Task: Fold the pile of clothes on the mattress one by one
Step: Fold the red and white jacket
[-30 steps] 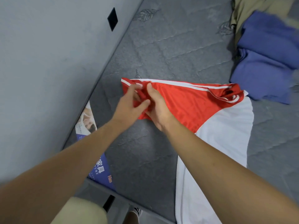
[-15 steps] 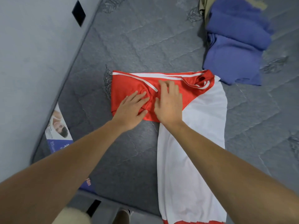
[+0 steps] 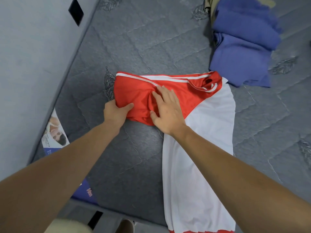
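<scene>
Bent over a grey quilted mattress [image 3: 151, 39], a person works on a red-and-white sports shirt [image 3: 202, 132] spread across its near half. The shirt's white body runs toward the near edge of the bed, while its red upper part, trimmed with white stripes, lies folded across to the left. The left hand [image 3: 116, 113] is closed on the lower left corner of that red section, thumb on top and the cloth bunched in its grasp. The right hand [image 3: 166, 110] lies flat and open on the red fabric just beside it, fingers [image 3: 161, 91] spread, pressing the cloth down where red meets white. Both forearms are bare. At the far right of the mattress, well apart from the hands, sits a pile of blue clothes [image 3: 242, 52], its lower corner close to the shirt's collar, with a sliver of khaki fabric [image 3: 210, 7] showing behind it. A printed label with a picture [image 3: 55, 132] lies at the mattress's left edge, next to a pale wall [image 3: 25, 64].
</scene>
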